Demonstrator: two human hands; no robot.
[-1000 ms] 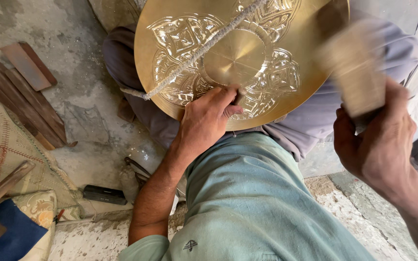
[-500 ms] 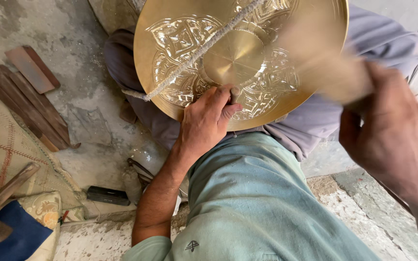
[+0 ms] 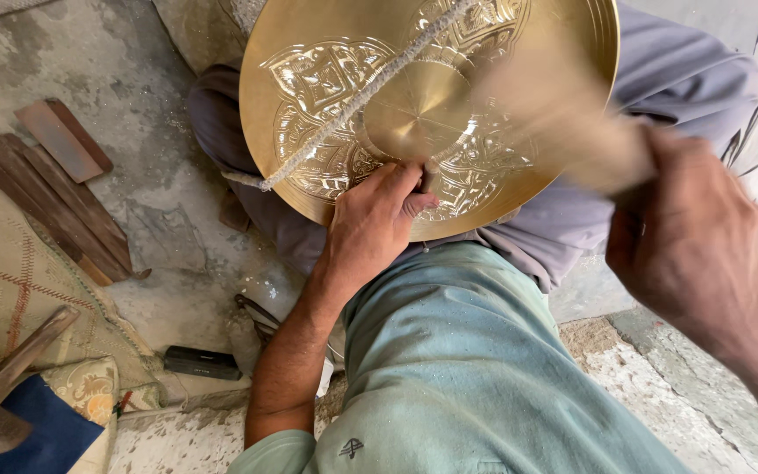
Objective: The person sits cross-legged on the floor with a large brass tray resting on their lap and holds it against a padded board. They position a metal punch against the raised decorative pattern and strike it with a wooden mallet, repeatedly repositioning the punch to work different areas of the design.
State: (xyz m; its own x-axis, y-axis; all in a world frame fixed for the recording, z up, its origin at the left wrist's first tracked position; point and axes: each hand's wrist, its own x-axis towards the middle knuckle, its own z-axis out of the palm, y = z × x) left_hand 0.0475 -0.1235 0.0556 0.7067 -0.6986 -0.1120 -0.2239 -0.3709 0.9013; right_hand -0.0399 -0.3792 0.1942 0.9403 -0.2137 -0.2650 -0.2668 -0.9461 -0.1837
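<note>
Brass plate [image 3: 335, 96] overhangs the lap; left hand [image 3: 375, 219] grips its near rim.

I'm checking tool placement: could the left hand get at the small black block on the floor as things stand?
Probably yes: the left hand rests on the brass plate, and the black block lies uncovered on the floor beside that forearm.

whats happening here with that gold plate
A person sits on the ground with a large round brass plate resting on their lap, its surface covered in engraved floral patterns. The left hand pinches a thin chisel-like tool against the pattern near the plate's lower edge. The right hand grips a wooden mallet, blurred in motion above the plate. A rope lies diagonally across the plate. Wooden strips lie on the concrete floor to the left.
</note>
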